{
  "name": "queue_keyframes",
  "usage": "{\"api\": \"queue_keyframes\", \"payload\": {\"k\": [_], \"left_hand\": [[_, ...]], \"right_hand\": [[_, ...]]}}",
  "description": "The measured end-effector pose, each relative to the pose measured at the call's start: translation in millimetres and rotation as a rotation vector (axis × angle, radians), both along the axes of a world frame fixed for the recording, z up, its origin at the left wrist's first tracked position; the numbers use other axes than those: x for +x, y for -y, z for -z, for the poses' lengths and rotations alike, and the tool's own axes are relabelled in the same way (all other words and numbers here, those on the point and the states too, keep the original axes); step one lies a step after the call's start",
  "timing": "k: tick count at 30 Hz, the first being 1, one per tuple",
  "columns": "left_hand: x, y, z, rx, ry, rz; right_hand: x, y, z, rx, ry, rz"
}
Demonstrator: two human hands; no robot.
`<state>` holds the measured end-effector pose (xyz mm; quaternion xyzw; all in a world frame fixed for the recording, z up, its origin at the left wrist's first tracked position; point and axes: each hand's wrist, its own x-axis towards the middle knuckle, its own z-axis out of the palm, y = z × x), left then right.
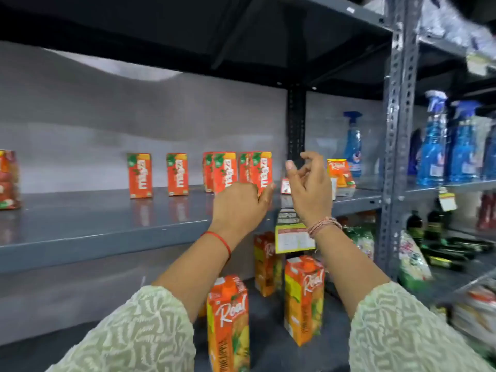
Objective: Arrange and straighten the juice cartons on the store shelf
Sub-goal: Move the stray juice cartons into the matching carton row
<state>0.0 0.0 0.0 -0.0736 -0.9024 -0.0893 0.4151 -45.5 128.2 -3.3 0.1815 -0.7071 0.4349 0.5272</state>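
In the middle of the frame the grey shelf (107, 224) carries a row of small orange juice cartons (139, 175), all upright. 2 stand alone at centre left, well apart from each other, and 2 close pairs stand to their right. At the far left edge another red carton (9, 179) is partly cut off.

The left hand (240, 204) is raised in front of the right pair (256, 169), fingers curled inward; I cannot tell if it touches or holds a carton. The right hand (311, 186) is just beside it, fingers loosely bent and spread, holding nothing.

In the lower centre, 3 tall orange cartons (304, 299) stand on the lower shelf. At the right of the frame, blue spray bottles (433, 146) stand on a neighbouring shelf.
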Motion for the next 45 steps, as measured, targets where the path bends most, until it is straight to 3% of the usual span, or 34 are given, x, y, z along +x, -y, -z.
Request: {"api": "queue_keyframes", "payload": {"k": [4, 7, 11, 13, 17, 22, 30, 37, 45], "left_hand": [[-12, -28, 14, -0.114, -0.052, -0.101], [-16, -38, 23, -0.167, -0.097, -0.159], [-30, -35, 36, -0.155, -0.291, -0.151], [-32, -33, 37, -0.167, -0.305, -0.123], [-33, -34, 36, -0.184, -0.318, -0.12], [-35, -35, 38, -0.196, -0.315, -0.142], [-33, -36, 40, -0.228, -0.281, -0.17], [-22, -21, 37, -0.351, -0.236, -0.141], [25, 63, 47, -0.328, -0.306, -0.171]], "right_hand": [[-12, -38, 0, -0.138, -0.069, 0.152], [-27, -61, -1, -0.228, -0.022, 0.212], [-34, -84, -6, -0.293, 0.076, 0.298], [-39, -98, -13, -0.349, 0.209, 0.295], [-51, -116, -24, -0.351, 0.649, 0.124], [-56, -121, -34, -0.338, 0.81, -0.01], [-53, -117, -19, -0.551, 0.641, -0.069], [-22, -109, -22, -0.456, 0.413, 0.098], [25, -41, -36, -0.4, 0.331, -0.118]]}}
